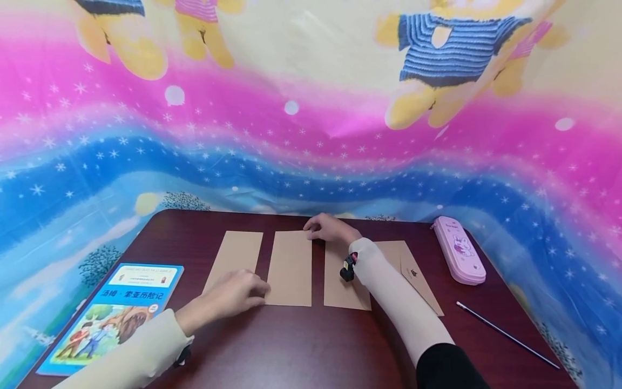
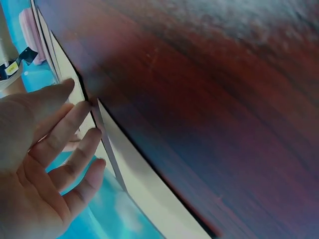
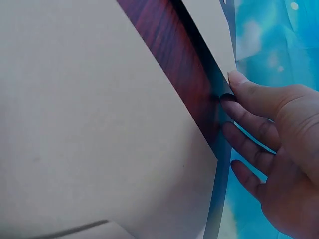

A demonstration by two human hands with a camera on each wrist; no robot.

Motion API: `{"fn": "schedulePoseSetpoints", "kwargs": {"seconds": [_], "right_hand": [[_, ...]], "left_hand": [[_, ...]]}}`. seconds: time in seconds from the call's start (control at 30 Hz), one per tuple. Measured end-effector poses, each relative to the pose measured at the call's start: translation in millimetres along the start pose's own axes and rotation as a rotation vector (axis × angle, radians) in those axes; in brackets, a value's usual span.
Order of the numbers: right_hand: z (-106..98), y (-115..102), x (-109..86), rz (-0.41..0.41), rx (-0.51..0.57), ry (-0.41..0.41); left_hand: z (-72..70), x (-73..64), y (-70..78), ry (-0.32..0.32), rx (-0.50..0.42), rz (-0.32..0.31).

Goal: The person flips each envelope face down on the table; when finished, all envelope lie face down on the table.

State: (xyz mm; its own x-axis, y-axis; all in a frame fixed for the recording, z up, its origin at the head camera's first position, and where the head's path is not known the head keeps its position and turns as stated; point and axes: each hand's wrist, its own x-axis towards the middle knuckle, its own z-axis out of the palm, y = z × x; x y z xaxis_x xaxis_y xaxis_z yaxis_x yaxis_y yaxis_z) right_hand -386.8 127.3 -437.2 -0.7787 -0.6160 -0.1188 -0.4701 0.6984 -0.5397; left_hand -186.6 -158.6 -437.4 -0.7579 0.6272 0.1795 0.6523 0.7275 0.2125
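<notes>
A plain brown kraft-paper rectangle (image 1: 291, 265) lies flat in the middle of the dark wooden table. My left hand (image 1: 233, 294) is at its near left corner, fingertips touching there and fingers loosely extended. At the far right corner, my right hand (image 1: 332, 228) pinches the paper, thumb on top and index finger at the edge in the right wrist view. To the left lies a similar brown rectangle (image 1: 235, 251), partly behind my left hand. On the right, another brown rectangle (image 1: 342, 292) is partly covered by my right wrist and sleeve.
Beside the right forearm lies a brown kraft piece with a flap-like line and small dark logo (image 1: 412, 270). A pink pencil case (image 1: 459, 251) stands at the far right, with a pencil (image 1: 505, 334) nearer. A blue-covered book (image 1: 114, 319) lies left; a patterned cloth (image 1: 291, 140) hangs behind.
</notes>
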Motion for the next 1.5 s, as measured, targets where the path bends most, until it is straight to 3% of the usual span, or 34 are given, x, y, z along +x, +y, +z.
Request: {"fn": "schedulePoseSetpoints", "kwargs": {"seconds": [0.33, 0.93, 1.17, 1.5], "right_hand": [[3.2, -3.1, 1.1, -0.028, -0.039, -0.001], [4.9, -0.4, -1.3, -0.047, -0.083, 0.035], [-15.3, 12.9, -23.0, -0.001, -0.055, 0.053], [-40.7, 52.0, -58.4, 0.056, -0.017, 0.059]], "left_hand": [[5.6, -3.5, 4.0, 0.045, 0.108, 0.032], [-0.6, 0.7, 4.7, 0.023, 0.07, 0.021], [1.5, 15.8, 17.6, 0.054, 0.023, 0.043], [12.6, 45.1, 44.4, 0.028, 0.021, 0.088]]}}
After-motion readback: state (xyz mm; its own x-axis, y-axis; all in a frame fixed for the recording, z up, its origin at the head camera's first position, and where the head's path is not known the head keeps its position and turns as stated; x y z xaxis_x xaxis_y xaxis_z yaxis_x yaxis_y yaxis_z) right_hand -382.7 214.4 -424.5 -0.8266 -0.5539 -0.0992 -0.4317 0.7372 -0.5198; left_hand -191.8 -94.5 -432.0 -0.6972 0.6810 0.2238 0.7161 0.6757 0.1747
